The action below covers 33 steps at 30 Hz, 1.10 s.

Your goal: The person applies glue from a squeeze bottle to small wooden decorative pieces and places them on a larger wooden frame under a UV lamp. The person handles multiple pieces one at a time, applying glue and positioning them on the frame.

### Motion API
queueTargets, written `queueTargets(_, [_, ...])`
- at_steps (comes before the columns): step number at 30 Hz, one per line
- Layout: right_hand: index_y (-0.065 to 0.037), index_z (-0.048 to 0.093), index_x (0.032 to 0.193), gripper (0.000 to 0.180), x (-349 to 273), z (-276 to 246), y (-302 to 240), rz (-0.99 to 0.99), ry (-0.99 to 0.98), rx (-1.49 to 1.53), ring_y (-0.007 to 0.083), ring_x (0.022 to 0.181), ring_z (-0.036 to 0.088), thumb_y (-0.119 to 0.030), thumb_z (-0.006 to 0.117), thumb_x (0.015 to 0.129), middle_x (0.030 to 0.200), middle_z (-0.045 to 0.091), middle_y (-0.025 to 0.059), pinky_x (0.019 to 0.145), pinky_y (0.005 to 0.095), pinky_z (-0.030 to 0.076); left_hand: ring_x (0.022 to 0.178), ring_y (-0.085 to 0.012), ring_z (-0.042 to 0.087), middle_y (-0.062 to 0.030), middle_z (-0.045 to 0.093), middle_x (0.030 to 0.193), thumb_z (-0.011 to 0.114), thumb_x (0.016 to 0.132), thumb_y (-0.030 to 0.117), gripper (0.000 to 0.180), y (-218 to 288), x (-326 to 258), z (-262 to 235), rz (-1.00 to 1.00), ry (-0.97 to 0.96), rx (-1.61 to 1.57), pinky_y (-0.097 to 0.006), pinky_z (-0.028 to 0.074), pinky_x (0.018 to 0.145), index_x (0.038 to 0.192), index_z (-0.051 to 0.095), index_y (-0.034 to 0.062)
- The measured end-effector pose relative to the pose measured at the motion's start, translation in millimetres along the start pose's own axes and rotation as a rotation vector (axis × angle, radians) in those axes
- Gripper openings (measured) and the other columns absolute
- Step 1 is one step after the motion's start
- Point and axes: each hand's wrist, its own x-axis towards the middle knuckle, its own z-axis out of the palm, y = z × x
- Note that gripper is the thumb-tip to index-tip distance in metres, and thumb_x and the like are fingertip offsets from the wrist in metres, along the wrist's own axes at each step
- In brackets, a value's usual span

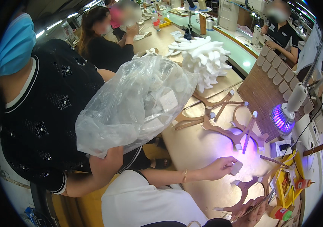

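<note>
My left hand (220, 168), with a bracelet at the wrist, reaches over the pale tabletop and pinches a small greyish, rounded piece (236, 168) between thumb and fingertips. My right hand (257, 215) is at the lower right, its fingers closed round something thin and partly hidden, which I cannot make out. Just beyond my left hand, brown curved shoe-upper pieces (222, 132) with strap-like arms lie under purple-white light. More brown cut pieces (244, 189) lie between my two hands.
A lamp (282, 119) hangs at the right. Near it are a yellow tray (299, 172), a red bottle (302, 184) and a green-capped bottle (281, 213). A brown board (250, 90) bears pale pieces. White shapes (207, 60) stand piled behind. Someone at left holds a plastic bag (123, 102).
</note>
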Motion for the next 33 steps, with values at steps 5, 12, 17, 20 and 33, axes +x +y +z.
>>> queueTargets(5, [0.001,0.044,0.109,0.028,4,3,5,0.002,-0.007,0.018,0.0218,0.049,0.054,-0.021,0.054,0.095,0.067,0.056,0.0133,0.048,0.0306,0.049,0.079,-0.0162,0.060,-0.0107,0.064,0.089,0.047,0.091,0.001,0.027,-3,-14,-6,-0.147,-0.183,0.302,-0.032,0.047,0.073,0.117,0.053,-0.0006])
queueTargets(12, [0.001,0.043,0.106,0.029,17,10,15,0.001,-0.038,0.052,0.0222,0.042,0.053,-0.023,0.054,0.095,0.061,0.055,0.0134,0.042,0.0302,0.049,0.074,-0.0340,0.058,-0.0167,0.060,0.085,0.048,0.088,0.002,0.024,-25,-33,5,0.130,-0.071,0.641,-0.043,0.045,0.069,0.110,0.056,0.0022])
queueTargets(17, [0.001,0.048,0.113,0.026,16,10,9,0.142,-0.042,0.123,0.0222,0.058,0.058,-0.017,0.052,0.096,0.077,0.059,0.0147,0.052,0.0302,0.052,0.082,-0.0339,0.058,-0.0163,0.059,0.090,0.051,0.088,0.004,0.019,-27,-33,11,0.068,-0.098,0.640,-0.044,0.045,0.074,0.106,0.057,0.0037])
queueTargets(20, [0.002,0.044,0.107,0.027,16,11,11,0.077,-0.028,0.099,0.0225,0.047,0.054,-0.021,0.054,0.095,0.067,0.055,0.0151,0.044,0.0326,0.050,0.085,-0.0344,0.058,-0.0150,0.059,0.094,0.053,0.088,0.007,0.013,-9,-19,1,0.279,-0.059,0.745,-0.044,0.045,0.077,0.101,0.056,0.0033])
queueTargets(33, [0.001,0.043,0.098,0.031,27,35,-1,0.100,-0.013,0.067,0.0220,0.035,0.048,-0.026,0.057,0.093,0.056,0.051,0.0144,0.036,0.0326,0.047,0.129,-0.0427,0.037,-0.0232,0.046,0.132,0.053,0.089,0.009,0.013,143,40,-125,0.515,0.838,1.683,-0.050,0.027,0.107,0.100,0.056,0.0019])
